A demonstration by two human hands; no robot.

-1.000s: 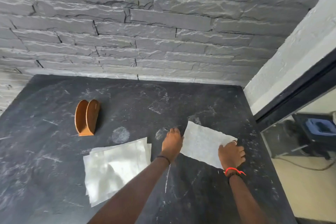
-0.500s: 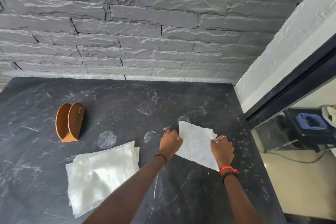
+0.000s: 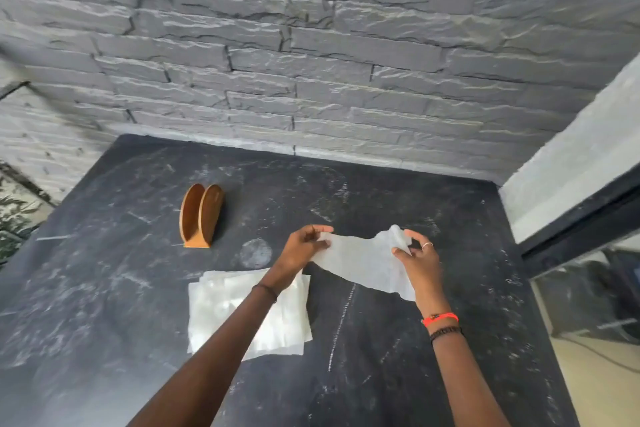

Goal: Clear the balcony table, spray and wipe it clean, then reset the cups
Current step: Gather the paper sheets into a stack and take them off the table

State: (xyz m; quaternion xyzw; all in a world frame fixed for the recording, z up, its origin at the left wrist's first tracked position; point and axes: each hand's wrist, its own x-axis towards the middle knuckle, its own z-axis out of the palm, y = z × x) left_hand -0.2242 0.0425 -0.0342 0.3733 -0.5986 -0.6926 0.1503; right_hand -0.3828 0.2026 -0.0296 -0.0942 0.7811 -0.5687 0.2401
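Note:
A white paper napkin [image 3: 363, 258] hangs stretched between both hands, lifted off the dark slate table [image 3: 104, 288]. My left hand [image 3: 304, 244] pinches its left corner. My right hand [image 3: 417, 255] pinches the bunched right corner. A stack of white napkins [image 3: 221, 305] lies flat on the table under my left forearm. An empty brown wooden napkin holder [image 3: 201, 215] stands upright farther back on the left. No cups are in view.
A grey stone-brick wall [image 3: 311, 62] runs along the table's far edge. A white pillar and a dark window frame [image 3: 581, 215] border the right side. Green plant leaves [image 3: 14, 218] show past the left edge. Pale dusty rings and scratches mark the tabletop.
The napkin lay flat on the table under both hands; now both hands have lifted it by its corners and hold it in the air. The camera has tilted up a little.

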